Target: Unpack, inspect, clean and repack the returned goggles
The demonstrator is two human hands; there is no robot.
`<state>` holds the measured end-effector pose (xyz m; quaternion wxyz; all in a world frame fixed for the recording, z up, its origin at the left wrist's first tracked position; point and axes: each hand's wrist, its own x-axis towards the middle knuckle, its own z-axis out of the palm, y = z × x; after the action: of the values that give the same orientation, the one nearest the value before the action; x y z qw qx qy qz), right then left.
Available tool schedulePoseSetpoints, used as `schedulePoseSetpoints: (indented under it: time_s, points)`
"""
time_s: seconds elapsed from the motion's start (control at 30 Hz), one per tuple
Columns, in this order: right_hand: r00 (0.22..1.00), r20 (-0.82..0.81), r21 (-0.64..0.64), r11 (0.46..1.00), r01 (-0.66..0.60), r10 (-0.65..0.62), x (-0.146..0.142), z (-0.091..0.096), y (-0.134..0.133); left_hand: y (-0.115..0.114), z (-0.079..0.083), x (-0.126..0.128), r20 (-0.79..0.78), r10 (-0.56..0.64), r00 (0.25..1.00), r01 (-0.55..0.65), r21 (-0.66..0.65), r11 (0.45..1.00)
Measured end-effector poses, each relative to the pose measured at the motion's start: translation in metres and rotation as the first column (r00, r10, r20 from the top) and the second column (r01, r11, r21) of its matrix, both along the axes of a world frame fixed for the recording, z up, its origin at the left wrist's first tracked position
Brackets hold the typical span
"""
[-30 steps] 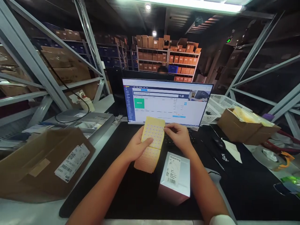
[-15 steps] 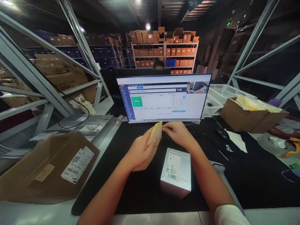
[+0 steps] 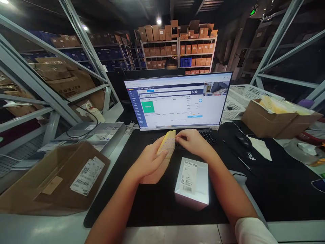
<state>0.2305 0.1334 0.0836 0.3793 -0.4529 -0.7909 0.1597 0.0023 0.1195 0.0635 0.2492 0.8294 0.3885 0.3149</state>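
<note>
My left hand [image 3: 149,162] is closed around a folded yellow sheet of small round stickers [image 3: 167,144], held above the black desk mat [image 3: 266,193]. My right hand [image 3: 194,142] pinches at the top right edge of that sheet, fingers pressed together. Just below my hands stands a small white product box [image 3: 192,183] with a barcode label on top. Behind my right hand lies a black keyboard [image 3: 208,136], partly hidden. A monitor [image 3: 177,101] showing a web page stands behind it.
An open brown carton [image 3: 58,178] with a shipping label lies at left. Another carton of yellow sheets [image 3: 276,117] sits at right, with white baskets [image 3: 238,96] behind it. A black mouse [image 3: 244,139], a tape roll [image 3: 303,150] and metal shelving surround the desk. A person is partly visible behind the monitor.
The sticker sheet went from held flat and facing me to folded and turned edge-on. My hands stayed together over the keyboard, and the view tilted down slightly.
</note>
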Motion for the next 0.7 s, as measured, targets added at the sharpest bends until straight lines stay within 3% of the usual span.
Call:
schedulePoseSetpoints:
  time_s: [0.2, 0.5, 0.7]
  points:
    - [0.999, -0.036, -0.013, 0.999, 0.035, -0.036, -0.0046, -0.001, 0.0008, -0.001, -0.0008, 0.0022, -0.043, 0.032, 0.999, -0.029, 0.083, 0.996]
    - [0.984, -0.175, -0.042, 0.999, -0.026, 0.018, 0.0009, 0.0001, -0.0005, 0.0016, -0.0002, -0.0017, 0.099, 0.066, 0.993, -0.063, -0.031, 0.998]
    - [0.995, -0.102, 0.003, 1.0, 0.015, -0.014, 0.0006, 0.001, -0.0006, -0.0011, -0.0005, 0.0013, 0.026, 0.051, 0.998, -0.052, 0.042, 0.998]
